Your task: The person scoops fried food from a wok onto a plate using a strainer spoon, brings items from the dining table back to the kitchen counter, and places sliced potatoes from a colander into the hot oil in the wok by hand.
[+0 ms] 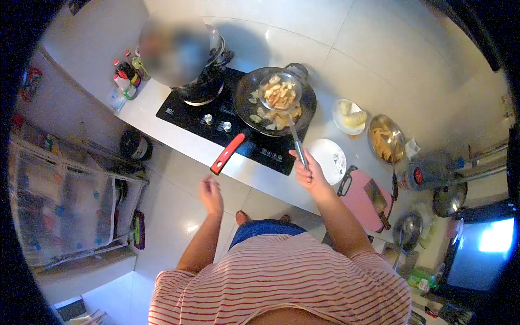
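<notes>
My right hand (309,172) is wrapped round the grey handle of a strainer ladle (297,142). Its round bowl, heaped with light brown food slices (281,96), is over the dark wok (247,116). Paler pieces (264,115) lie in the wok around and below the bowl. The wok sits on a black cooktop (187,115), its red handle (229,154) pointing toward me. Just below that handle's end, my left hand (210,194) is in the air, holding nothing, fingers loosely bent and apart.
A blurred pot (201,91) stands on the left burner, with sauce bottles (125,76) beyond. At right are a white plate (327,160), a bowl of pale food (349,117), a metal bowl of slices (385,142), and a pink cutting board (362,201) bearing a cleaver (376,197).
</notes>
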The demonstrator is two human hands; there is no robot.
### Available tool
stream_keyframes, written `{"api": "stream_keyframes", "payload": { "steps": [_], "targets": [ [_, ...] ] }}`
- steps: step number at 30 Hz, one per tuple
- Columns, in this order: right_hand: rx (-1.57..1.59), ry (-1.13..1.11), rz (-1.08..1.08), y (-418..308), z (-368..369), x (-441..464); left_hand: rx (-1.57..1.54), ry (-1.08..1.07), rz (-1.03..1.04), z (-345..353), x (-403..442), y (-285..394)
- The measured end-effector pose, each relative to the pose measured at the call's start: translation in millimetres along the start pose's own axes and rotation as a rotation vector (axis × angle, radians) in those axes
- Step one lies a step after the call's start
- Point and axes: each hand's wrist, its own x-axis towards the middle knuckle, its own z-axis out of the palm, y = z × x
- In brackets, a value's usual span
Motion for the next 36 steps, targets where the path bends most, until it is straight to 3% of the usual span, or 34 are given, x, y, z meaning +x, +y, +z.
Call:
{"api": "stream_keyframes", "payload": {
  "steps": [3,5,7,11,14,17,18,21,22,23,24,25,26,29,33,36],
  "targets": [
    [0.096,0.038,0.043,-2,-7,3,-0.055,-0.434,-0.310,37,-51,-15],
    [0.010,0.057,0.026,-8,2,-12,-0.025,-0.685,-0.311,74,-71,-13],
    [-0.069,0.033,0.026,-18,14,-27,-0.049,-0.793,-0.405,118,-82,-17],
    [-0.176,0.107,0.052,-23,9,-38,-0.142,-0.849,-0.564,207,-85,-22],
    [-0.067,0.049,0.110,-33,2,-41,-0.188,-0.814,-0.676,255,-84,-21],
    [-0.047,0.081,0.150,-35,-8,-47,-0.093,-0.921,-0.472,304,-82,-76],
    [-0.018,0.075,0.152,-35,-6,-49,0.195,-0.838,-0.280,312,-84,-82],
    [0.034,0.026,0.148,-41,3,-56,0.077,-0.655,-0.344,346,-86,-130],
    [0.017,0.003,0.139,-45,7,-59,0.138,-0.686,-0.460,317,-82,-55],
    [0.002,-0.019,0.131,-48,11,-61,0.167,-0.683,-0.429,309,-79,-31],
    [-0.102,0.110,0.133,-47,17,-61,0.196,-0.678,-0.399,304,-76,-16],
    [-0.207,0.235,0.133,-44,24,-56,0.227,-0.672,-0.367,301,-75,-11],
    [-0.312,0.359,0.132,-43,28,-52,0.119,-0.646,-0.256,336,-70,-90],
    [-0.431,0.310,0.143,-51,11,-41,-0.203,-0.699,-0.588,309,-74,-35],
    [-0.356,0.334,0.136,-49,17,-39,-0.232,-0.760,-0.607,244,-75,-17],
    [-0.285,0.232,0.115,-56,32,-45,-0.260,-0.750,-0.567,166,-83,-28]
  ]
}}
